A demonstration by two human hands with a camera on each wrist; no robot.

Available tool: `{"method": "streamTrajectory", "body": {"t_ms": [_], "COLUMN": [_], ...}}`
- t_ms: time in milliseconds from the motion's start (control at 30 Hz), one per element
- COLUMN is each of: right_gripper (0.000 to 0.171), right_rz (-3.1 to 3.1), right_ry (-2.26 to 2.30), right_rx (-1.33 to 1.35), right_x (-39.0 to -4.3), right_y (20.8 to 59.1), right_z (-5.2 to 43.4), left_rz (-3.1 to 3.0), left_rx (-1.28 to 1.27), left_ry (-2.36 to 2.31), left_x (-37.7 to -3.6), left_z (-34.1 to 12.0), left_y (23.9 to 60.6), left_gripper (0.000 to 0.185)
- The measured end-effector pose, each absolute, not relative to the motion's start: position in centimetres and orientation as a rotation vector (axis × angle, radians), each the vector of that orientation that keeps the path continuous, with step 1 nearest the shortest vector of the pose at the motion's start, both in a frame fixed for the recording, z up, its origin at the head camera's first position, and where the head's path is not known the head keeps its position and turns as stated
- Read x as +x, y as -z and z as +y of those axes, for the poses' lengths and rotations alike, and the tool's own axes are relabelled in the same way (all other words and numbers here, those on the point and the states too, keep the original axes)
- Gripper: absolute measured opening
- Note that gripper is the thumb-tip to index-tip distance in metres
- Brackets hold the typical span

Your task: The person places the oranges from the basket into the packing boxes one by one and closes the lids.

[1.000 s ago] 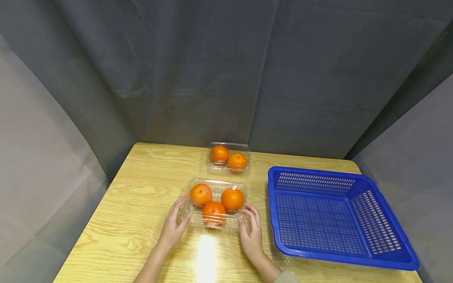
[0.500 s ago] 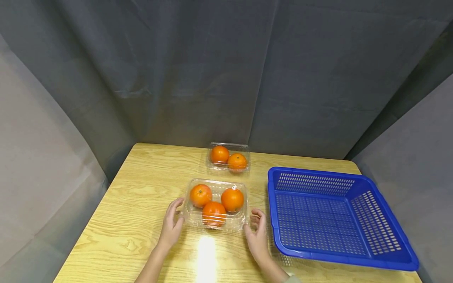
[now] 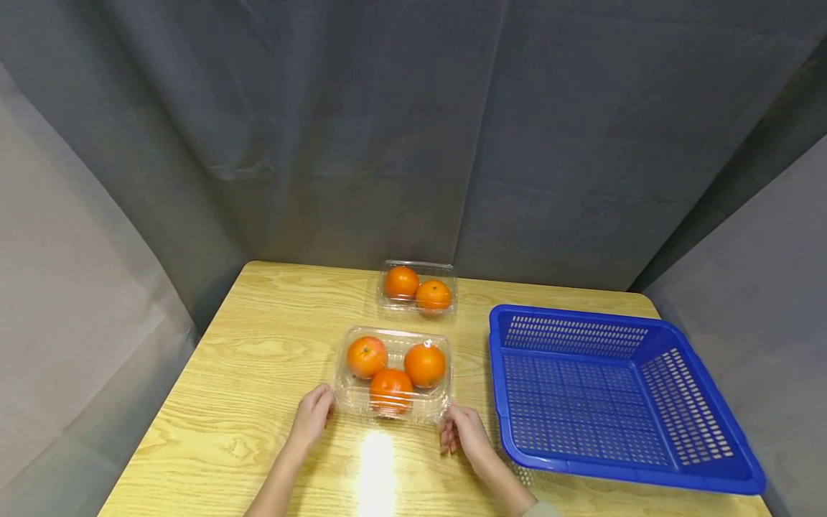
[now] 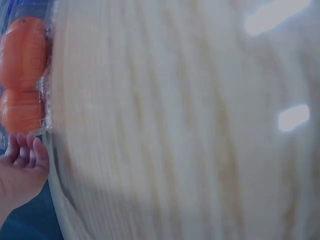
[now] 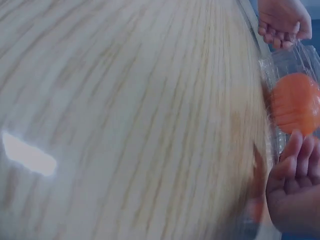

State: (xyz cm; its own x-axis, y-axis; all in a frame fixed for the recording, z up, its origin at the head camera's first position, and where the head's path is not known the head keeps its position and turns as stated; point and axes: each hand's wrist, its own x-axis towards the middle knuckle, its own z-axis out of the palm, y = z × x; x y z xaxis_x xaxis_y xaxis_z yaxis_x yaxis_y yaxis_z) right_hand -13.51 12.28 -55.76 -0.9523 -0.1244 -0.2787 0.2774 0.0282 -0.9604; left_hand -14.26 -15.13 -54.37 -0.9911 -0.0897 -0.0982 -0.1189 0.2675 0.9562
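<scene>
Both hands, left (image 3: pixel 313 416) and right (image 3: pixel 464 432), rest loosely curled at the near corners of the clear plastic clamshell of three oranges (image 3: pixel 392 373), gripping nothing. Judged: grasp pending; next, firm two-sided hold.

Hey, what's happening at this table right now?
A person's left hand and right hand sit at the near corners of a clear plastic clamshell box holding three oranges. A smaller clear box with two oranges sits behind it, and a blue perforated plastic basket stands empty to the right.
</scene>
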Motion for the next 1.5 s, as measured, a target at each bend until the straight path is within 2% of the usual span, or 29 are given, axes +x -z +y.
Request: {"method": "streamTrajectory", "body": {"t_ms": [133,467,800,1167,1267,1400,1433,1500], "right_gripper": [0.026,0.025,0.030,0.030,0.027,0.012,0.013,0.027], "right_rz": [1.955,1.967,1.990,2.014,2.043,2.188,2.261,2.418], "right_ry": [1.999,2.020,1.982,1.993,2.006,2.007,1.990,1.963], "right_rx": [0.123,0.119,0.003,0.061,0.107,0.125,0.103,0.043], "right_x": [-13.5,-13.4,-12.6,-13.3,-13.3,-13.2,-13.2,-13.2], "right_y": [55.8,56.1,53.3,56.0,56.2,56.2,56.1,56.0], "right_z": [12.5,12.8,12.7,13.0,12.9,12.6,12.6,12.5], "left_rz": [2.310,2.130,2.164,2.143,2.152,2.227,2.268,2.373], "left_rx": [-0.279,-0.250,-0.163,-0.217,-0.226,-0.234,-0.230,-0.199], "left_ry": [-1.947,-2.061,-1.951,-1.994,-2.008,-1.997,-1.981,-1.939], "left_x": [-14.9,-15.1,-15.2,-15.1,-15.1,-14.9,-14.8,-14.8], "left_z": [-15.6,-16.0,-16.7,-16.3,-16.2,-16.2,-16.3,-16.3], "left_y": [56.1,56.0,55.8,55.7,55.7,55.8,55.8,55.9], "left_gripper": [0.020,0.018,0.020,0.020,0.019,0.016,0.014,0.007]}}
